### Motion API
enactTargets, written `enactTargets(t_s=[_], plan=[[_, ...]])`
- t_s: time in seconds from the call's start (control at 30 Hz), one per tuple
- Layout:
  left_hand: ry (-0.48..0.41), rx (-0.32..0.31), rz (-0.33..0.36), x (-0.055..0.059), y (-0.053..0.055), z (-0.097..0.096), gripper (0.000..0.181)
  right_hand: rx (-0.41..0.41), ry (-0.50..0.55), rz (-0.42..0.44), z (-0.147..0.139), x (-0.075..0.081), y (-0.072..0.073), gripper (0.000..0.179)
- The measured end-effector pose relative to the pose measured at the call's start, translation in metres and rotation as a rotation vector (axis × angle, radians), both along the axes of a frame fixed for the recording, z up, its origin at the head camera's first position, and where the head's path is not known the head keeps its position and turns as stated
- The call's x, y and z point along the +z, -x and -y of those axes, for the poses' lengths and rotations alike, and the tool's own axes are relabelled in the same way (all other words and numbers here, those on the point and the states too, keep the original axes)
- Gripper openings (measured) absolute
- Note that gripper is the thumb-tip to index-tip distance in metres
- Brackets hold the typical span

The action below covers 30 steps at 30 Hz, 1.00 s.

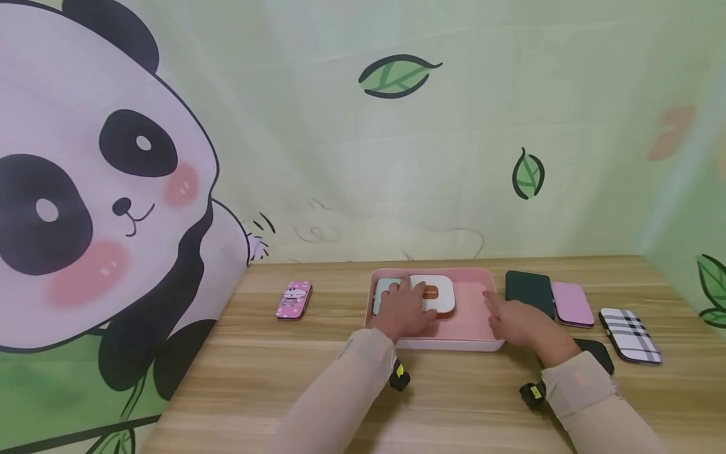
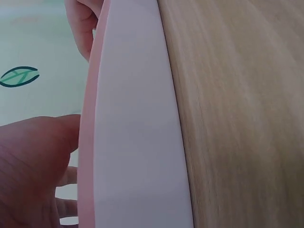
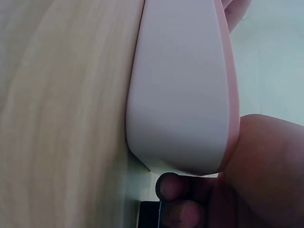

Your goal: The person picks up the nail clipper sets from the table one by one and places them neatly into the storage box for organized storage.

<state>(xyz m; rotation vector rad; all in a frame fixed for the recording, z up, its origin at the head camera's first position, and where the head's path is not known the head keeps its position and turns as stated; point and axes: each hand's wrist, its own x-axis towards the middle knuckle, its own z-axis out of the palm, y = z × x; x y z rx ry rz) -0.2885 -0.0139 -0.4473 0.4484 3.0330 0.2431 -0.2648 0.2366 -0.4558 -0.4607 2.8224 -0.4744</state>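
A shallow pink tray (image 1: 471,315) with a white outer wall (image 2: 135,118) stands on the wooden table. Inside its left half lie a mint-green flat case (image 1: 386,287) and a white rounded case (image 1: 446,291) with a brown mark. My left hand (image 1: 404,309) rests over these two cases, fingers spread, covering part of both. At the tray's right end, my right hand (image 1: 518,323) holds the wall, its thumb side over the pink rim and its curled fingertips (image 3: 183,213) against the outside, as the right wrist view shows.
A pink patterned case (image 1: 294,301) lies left of the tray. To the right are a dark green case (image 1: 529,293), a plain pink case (image 1: 573,303), a plaid case (image 1: 631,335) and a black case (image 1: 598,354) partly behind my right wrist. A panda-printed cloth (image 1: 442,157) hangs behind the table.
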Motion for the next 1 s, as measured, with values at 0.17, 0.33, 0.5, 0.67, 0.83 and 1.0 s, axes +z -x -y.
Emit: enactTargets(t_s=[0.17,0.33,0.5,0.67,0.83,1.0], plan=[[-0.051,-0.031,-0.014,0.003,-0.003,0.007,0.067,0.008,-0.013,-0.043,0.000,0.006,-0.002,0.072],[-0.096,-0.038,-0.050,0.005,0.001,0.020,0.069,-0.005,-0.010,-0.089,0.003,0.011,-0.003,0.077],[-0.131,-0.047,-0.048,0.004,0.004,0.029,0.070,-0.026,-0.032,-0.213,0.004,0.011,-0.003,0.072],[-0.164,-0.086,-0.068,0.011,-0.001,0.031,0.067,-0.046,-0.101,-0.364,0.004,0.013,-0.005,0.063],[-0.198,-0.125,-0.117,0.018,-0.005,0.031,0.064,-0.021,-0.082,-0.421,0.009,0.018,-0.007,0.065],[-0.260,-0.135,-0.149,0.019,-0.008,0.037,0.062,-0.006,-0.032,-0.449,0.016,0.025,-0.009,0.070]])
